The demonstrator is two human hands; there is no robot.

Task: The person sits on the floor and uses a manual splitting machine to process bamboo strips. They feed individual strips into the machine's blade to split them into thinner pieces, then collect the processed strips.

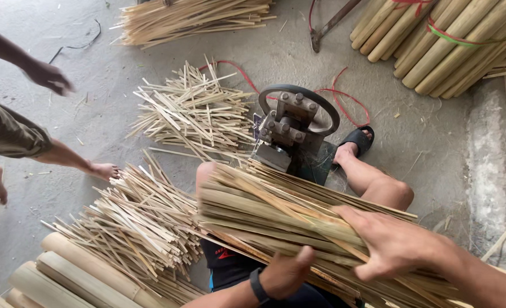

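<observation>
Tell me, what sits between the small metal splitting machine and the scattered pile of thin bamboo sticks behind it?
Nothing: in the head view the sticks reach right up to the machine.

Bamboo-splitting workshop, floor-level, rough setup. Bare concrete floor (435,142) littered with splinters. Small metal splitting machine (293,128) with round handwheel standing on floor. Heaps of thin bamboo slivers (193,111) around it, tied bundles of whole bamboo poles (447,43) at edge, split bamboo strips (264,211) across worker's lap. Second person barefoot nearby.
</observation>
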